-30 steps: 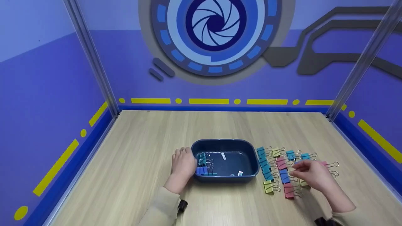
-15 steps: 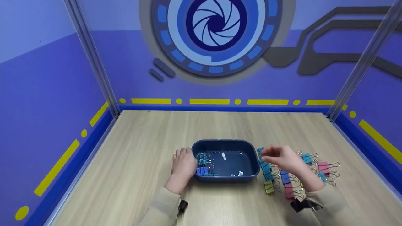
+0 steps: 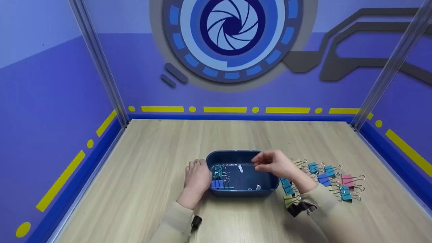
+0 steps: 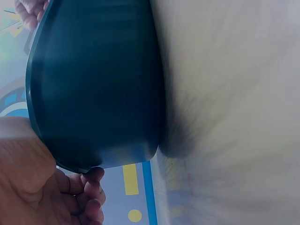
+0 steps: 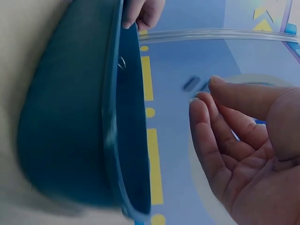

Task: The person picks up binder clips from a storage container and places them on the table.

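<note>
A dark teal plastic bin (image 3: 241, 193) stands mid-table. My left hand (image 3: 197, 175) grips its left end; in the right wrist view that hand's thumb lies over the rim. Inside, at the left, are a teal binder clip (image 3: 218, 171) and a blue binder clip (image 3: 217, 184). My right hand (image 3: 273, 163) hangs above the bin's right end. In the right wrist view the right hand (image 5: 248, 136) has thumb and fingers lightly bent, with nothing seen between them.
Several coloured binder clips lie in columns right of the bin, including a pink clip (image 3: 347, 181) and a blue clip (image 3: 324, 180); my right forearm hides some. Small white scraps (image 3: 240, 168) lie on the bin's floor. Blue-purple panels (image 3: 135, 74) wall the table.
From over the binder clips at the right, my right hand has moved left to above the bin. My left hand has stayed at the bin's left end.
</note>
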{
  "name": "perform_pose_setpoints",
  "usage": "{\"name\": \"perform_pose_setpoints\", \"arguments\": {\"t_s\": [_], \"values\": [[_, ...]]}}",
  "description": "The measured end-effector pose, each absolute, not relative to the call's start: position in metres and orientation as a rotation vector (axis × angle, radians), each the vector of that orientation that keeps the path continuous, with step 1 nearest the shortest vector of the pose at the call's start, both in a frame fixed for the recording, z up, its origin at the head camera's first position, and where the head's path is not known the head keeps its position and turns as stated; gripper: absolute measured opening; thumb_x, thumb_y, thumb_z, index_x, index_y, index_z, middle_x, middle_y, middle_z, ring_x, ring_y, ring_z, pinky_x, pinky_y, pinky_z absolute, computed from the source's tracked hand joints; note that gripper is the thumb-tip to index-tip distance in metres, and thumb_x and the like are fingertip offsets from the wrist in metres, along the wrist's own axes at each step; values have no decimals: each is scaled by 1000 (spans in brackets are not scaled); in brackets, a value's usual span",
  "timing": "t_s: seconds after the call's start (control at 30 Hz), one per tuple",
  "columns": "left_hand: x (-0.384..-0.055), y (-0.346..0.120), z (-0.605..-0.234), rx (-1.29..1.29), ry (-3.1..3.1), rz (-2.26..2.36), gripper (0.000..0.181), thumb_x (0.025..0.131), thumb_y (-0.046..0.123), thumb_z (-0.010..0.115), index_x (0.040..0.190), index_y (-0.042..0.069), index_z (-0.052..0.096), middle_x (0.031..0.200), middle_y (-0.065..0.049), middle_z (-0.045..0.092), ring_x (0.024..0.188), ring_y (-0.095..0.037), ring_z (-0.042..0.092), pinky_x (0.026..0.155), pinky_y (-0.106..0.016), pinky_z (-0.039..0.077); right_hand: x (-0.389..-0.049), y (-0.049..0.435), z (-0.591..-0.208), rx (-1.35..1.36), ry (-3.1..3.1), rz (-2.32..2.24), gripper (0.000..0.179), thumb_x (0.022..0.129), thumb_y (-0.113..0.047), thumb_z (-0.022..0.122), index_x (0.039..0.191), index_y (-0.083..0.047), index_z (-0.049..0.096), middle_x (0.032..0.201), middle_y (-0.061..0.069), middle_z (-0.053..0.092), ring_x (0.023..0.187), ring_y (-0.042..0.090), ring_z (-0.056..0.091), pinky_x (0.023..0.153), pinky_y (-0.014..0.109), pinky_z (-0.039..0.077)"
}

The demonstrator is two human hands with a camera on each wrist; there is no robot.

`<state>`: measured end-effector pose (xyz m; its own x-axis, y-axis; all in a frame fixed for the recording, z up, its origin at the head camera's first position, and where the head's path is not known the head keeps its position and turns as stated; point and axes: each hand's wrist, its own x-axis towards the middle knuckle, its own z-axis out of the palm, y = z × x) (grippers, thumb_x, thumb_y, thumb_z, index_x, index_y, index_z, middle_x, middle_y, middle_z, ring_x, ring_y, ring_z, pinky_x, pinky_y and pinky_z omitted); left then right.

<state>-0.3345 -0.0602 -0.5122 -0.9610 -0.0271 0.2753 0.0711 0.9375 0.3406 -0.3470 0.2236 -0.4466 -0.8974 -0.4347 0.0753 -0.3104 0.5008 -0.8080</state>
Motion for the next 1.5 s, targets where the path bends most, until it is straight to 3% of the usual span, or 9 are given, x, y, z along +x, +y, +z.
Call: {"name": "perform_pose_setpoints", "arguments": {"t_s": [0.23,0.43,0.63,1.0,1.27,1.5], "values": [[-334,-60,-512,-32,-2821,-513,26,92,15,61,109,-5,63,108,-20,66,103,-37,57,88,-47,45,-356,200,-458,-766,2494,-1373,21,89,-2,73,109,3,72,102,23,74,86,13,67,74,19,54],[-334,-60,-513,-20,-2846,-511,27,93,16,61,112,-5,62,109,-20,65,104,-36,57,88,-46,45,-359,180,-467,-837,2531,-1278,19,88,-2,73,107,0,75,99,13,77,87,14,69,75,20,55],[-333,-60,-513,-35,-2832,-522,26,93,16,60,110,-4,62,107,-20,65,102,-36,56,88,-47,45,-360,161,-476,-854,2570,-1165,19,89,-1,73,106,-7,78,101,2,78,90,12,71,83,29,58],[-333,-61,-512,-51,-2822,-525,21,93,14,59,105,-4,62,102,-19,65,99,-36,57,85,-47,46,-359,134,-490,-1049,2584,-931,31,84,10,67,105,-8,79,103,5,79,100,22,73,90,44,58],[-334,-60,-513,-46,-2827,-519,23,93,16,60,106,-4,62,102,-19,64,101,-36,57,85,-47,47,-358,138,-493,-1112,2662,-800,31,81,12,69,99,-10,82,97,3,80,93,18,75,84,36,60],[-334,-61,-512,-34,-2821,-518,23,93,15,59,105,-4,62,102,-20,64,99,-36,57,85,-48,47,-361,160,-490,-995,2753,-765,25,81,8,74,96,-10,82,92,2,79,83,14,73,75,32,59]]}}
